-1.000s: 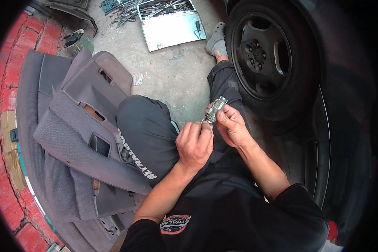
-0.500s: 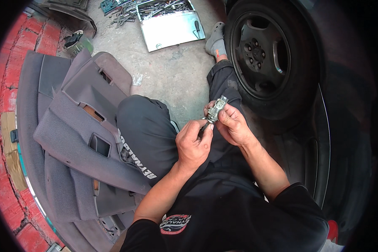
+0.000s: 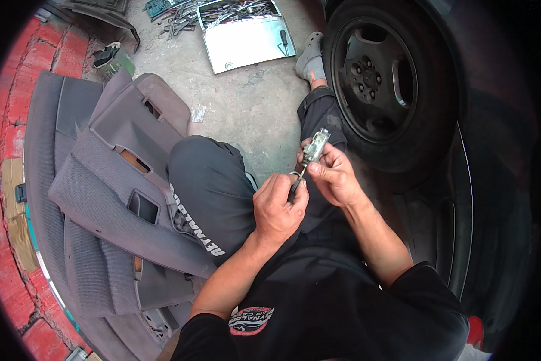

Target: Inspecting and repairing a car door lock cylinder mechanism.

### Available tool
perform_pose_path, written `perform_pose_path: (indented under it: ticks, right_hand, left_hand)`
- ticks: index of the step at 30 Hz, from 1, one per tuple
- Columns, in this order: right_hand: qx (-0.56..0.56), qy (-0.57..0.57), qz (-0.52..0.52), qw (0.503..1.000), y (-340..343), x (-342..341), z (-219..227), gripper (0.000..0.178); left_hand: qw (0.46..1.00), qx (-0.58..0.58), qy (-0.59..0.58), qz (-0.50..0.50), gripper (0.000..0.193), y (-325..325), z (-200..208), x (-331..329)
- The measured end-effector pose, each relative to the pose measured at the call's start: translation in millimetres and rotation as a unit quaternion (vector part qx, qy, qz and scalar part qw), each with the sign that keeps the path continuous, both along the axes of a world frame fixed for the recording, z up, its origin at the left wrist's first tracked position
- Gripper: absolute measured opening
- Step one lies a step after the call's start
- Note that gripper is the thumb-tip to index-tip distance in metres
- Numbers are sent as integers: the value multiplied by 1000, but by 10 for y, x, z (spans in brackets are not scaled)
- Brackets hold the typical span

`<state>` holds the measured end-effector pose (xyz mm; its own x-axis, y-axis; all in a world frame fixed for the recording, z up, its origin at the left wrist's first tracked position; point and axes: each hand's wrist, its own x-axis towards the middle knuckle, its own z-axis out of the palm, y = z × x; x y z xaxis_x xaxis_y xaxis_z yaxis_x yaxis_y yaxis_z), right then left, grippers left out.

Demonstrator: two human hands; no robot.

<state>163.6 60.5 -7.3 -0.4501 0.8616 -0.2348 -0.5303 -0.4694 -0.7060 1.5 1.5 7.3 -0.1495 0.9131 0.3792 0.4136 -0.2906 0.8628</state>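
Observation:
Above my lap, my right hand (image 3: pixel 338 180) grips a small metal lock cylinder (image 3: pixel 315 146) between thumb and fingers. Its body is silvery and grimy, tilted with the upper end toward the right. Just left and below it, my left hand (image 3: pixel 278 204) is closed on a key (image 3: pixel 293 191) with a dark head and a ring. The thin metal blade of the key points up at the lower end of the cylinder. Whether its tip sits inside or only touches there, I cannot tell.
Grey upholstered car door panels (image 3: pixel 114 192) lie stacked at my left, beside a red brick wall (image 3: pixel 39 60). Ahead on the concrete floor are an open metal toolbox (image 3: pixel 246 51) and loose tools (image 3: pixel 177 24). A car wheel (image 3: pixel 370 78) stands close on the right.
The lock cylinder has shifted slightly up and to the right and tipped more upright. More of the key's blade shows between my hands.

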Motion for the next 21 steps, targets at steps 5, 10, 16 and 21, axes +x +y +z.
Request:
perform_pose_path:
  ticks: [5,10,16,21]
  right_hand:
    - [-7,-9,-12,1000,50,41,26,45]
    - [15,29,-65,997,202,127,34,40]
    - [4,15,-37,999,130,49,96,44]
    - [0,26,-37,999,106,-35,217,42]
  left_hand:
    - [1000,-10,10,1,15,-33,-9,-8]
    - [999,24,33,-12,11,-69,1,-36]
    - [997,-30,-68,-9,26,163,101,-81]
    - [999,11,29,37,46,294,204,23]
